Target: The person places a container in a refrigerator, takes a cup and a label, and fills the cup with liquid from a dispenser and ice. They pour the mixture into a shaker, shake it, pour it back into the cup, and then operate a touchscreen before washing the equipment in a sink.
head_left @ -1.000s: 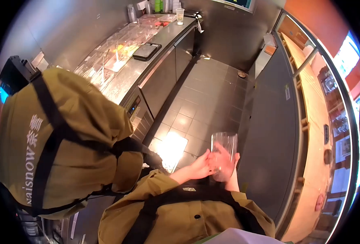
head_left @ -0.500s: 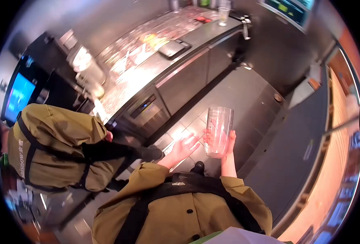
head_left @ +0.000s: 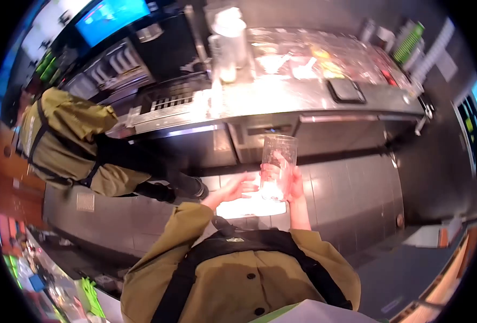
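Observation:
My right hand point(head_left: 296, 187) is wrapped round a tall clear cup point(head_left: 279, 156), which stands nearly upright in front of my chest above the floor. The cup is see-through, and some fingers show behind its wall. Just left of the cup is my left hand point(head_left: 237, 189), its fingers apart and pointing toward the cup, holding nothing. A small gap seems to lie between the left fingertips and the cup.
A steel counter point(head_left: 281, 102) runs across ahead, with a black scale point(head_left: 346, 90), ingredient trays point(head_left: 324, 62) and stacked green cups point(head_left: 409, 43). At the left a co-worker point(head_left: 71, 140) in a tan jacket bends toward the counter. A blue screen point(head_left: 112, 20) is at upper left.
The view has swung left, so the counter now lies straight across ahead and more of its left part shows. The cup stays in my right hand; my left hand remains beside it.

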### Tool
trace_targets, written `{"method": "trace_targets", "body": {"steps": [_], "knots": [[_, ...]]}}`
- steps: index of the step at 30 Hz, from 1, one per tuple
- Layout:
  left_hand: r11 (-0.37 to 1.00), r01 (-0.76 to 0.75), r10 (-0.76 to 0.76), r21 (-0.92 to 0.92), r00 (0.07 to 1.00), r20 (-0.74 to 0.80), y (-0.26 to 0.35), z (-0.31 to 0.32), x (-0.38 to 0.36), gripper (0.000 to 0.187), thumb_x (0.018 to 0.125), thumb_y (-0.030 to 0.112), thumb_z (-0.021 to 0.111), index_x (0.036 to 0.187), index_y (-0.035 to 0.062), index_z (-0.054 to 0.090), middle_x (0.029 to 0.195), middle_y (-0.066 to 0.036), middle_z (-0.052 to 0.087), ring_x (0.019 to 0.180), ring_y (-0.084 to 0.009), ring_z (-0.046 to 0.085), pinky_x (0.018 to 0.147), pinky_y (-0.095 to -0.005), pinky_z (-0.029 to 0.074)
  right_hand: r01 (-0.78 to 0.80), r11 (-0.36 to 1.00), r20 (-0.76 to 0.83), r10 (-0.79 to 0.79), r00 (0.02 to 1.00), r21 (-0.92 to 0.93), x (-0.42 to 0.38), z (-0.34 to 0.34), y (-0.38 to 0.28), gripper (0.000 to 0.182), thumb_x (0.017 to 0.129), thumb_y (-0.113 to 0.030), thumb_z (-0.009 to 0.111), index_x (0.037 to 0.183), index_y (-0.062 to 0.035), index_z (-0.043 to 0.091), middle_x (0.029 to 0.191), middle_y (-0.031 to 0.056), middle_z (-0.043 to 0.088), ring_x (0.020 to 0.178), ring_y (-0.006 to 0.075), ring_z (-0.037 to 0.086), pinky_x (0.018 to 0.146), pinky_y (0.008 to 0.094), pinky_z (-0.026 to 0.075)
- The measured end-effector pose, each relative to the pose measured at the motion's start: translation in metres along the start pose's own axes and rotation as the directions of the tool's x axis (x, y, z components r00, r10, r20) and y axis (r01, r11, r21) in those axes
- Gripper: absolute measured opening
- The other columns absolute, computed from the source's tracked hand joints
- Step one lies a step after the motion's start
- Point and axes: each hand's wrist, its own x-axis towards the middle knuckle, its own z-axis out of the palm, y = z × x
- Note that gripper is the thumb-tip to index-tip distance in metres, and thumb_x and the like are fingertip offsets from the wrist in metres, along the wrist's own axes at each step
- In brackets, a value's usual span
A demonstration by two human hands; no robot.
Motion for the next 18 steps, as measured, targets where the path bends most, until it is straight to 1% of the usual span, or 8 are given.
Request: {"method": "trace_targets", "body": {"steps": [1,2,4,5,7,12,14,18], "knots": [[0.765,0.172,-0.026,0.62,0.971,-0.237,0.007,-0.006,-0.009,0.061,0.082,0.047,0.05,0.127,0.0081,0.038,0.126,-0.014,0.043,0.116,-0.0265,0.042,0.091,-0.0384,0.037,-0.038,0.999,-0.024,0.038,0.999,-0.006,0.015,-0.001,0.015,0.082,0.074,-0.051,0.059,0.133,-0.0078,0.022,0.113,0.0231,0.049,0.102,0.0315,0.052,0.087,0.0415,0.043],[0.186,0.434,0.124,0.882,0.88,-0.459,0.027,-0.008,-0.022,0.058,0.084,0.043,0.05,0.128,0.0071,0.037,0.125,-0.014,0.044,0.114,-0.0258,0.044,0.09,-0.0373,0.038,-0.068,0.998,-0.028,0.068,0.997,-0.012,0.039,0.002,0.03,0.081,0.075,-0.049,0.058,0.133,-0.0078,0.021,0.112,0.023,0.049,0.102,0.0308,0.052,0.087,0.0412,0.043],[0.549,-0.185,0.563,0.815,0.803,-0.197,0.05,-0.031,-0.054,0.062,0.084,0.04,0.053,0.131,0.0085,0.029,0.12,-0.014,0.048,0.107,-0.0232,0.05,0.088,-0.0386,0.04,-0.114,0.986,-0.045,0.11,0.993,-0.123,0.076,0.029,0.054,0.078,0.077,-0.042,0.058,0.134,-0.0072,0.018,0.11,0.0229,0.051,0.101,0.0297,0.053,0.086,0.0394,0.043],[0.92,-0.275,0.368,0.278,0.851,-0.376,0.091,0.007,-0.1,0.064,0.083,0.032,0.057,0.133,0.0083,0.026,0.121,-0.012,0.046,0.105,-0.0191,0.051,0.086,-0.0335,0.042,-0.123,0.975,-0.034,0.119,0.992,-0.185,0.097,0.029,0.076,0.077,0.078,-0.038,0.059,0.134,-0.0063,0.017,0.109,0.0225,0.051,0.099,0.0287,0.054,0.086,0.0386,0.044],[0.782,-0.553,0.622,0.287,0.725,-0.295,0.117,-0.013,-0.121,0.072,0.084,0.029,0.057,0.137,0.0121,0.012,0.124,-0.014,0.039,0.105,-0.0202,0.049,0.085,-0.033,0.042,-0.244,0.883,-0.201,0.176,0.964,-0.401,0.128,0.05,0.102,0.075,0.079,-0.028,0.059,0.135,-0.0042,0.014,0.104,0.0203,0.053,0.092,0.0261,0.057,0.084,0.0365,0.044],[0.415,-0.687,0.908,0.597,0.275,-0.315,0.182,-0.058,-0.17,0.092,0.072,0.024,0.07,0.137,0.0109,0.005,0.123,-0.022,0.034,0.104,-0.0261,0.046,0.087,-0.0374,0.041,0.064,0.362,0.063,-0.013,0.998,-0.93,0.221,0.103,0.17,0.097,0.066,-0.033,0.073,0.135,-0.0023,0.012,0.128,0.0225,0.033,0.114,0.0268,0.043,0.09,0.0353,0.039],[0.363,-0.692,0.926,0.624,0.196,-0.322,0.202,-0.069,-0.186,0.092,0.07,0.021,0.072,0.135,0.0091,0.009,0.118,-0.019,0.036,0.102,-0.0252,0.046,0.086,-0.0366,0.042,0.158,0.061,0.155,-0.061,0.986,-0.985,0.244,0.132,0.176,0.099,0.064,-0.035,0.073,0.135,-0.0022,0.011,0.13,0.0239,0.032,0.119,0.0309,0.039,0.094,0.037,0.037],[0.358,-0.698,0.919,0.621,0.144,-0.368,0.235,-0.09,-0.206,0.084,0.07,0.007,0.069,0.133,0.009,0.014,0.11,-0.015,0.041,0.103,-0.0222,0.046,0.087,-0.0349,0.042,0.149,-0.073,0.14,0.116,0.983,-0.986,0.294,0.147,0.18,0.102,0.064,-0.034,0.074,0.136,-0.0026,0.007,0.134,0.0236,0.026,0.123,0.0342,0.032,0.1,0.0382,0.028]]}}
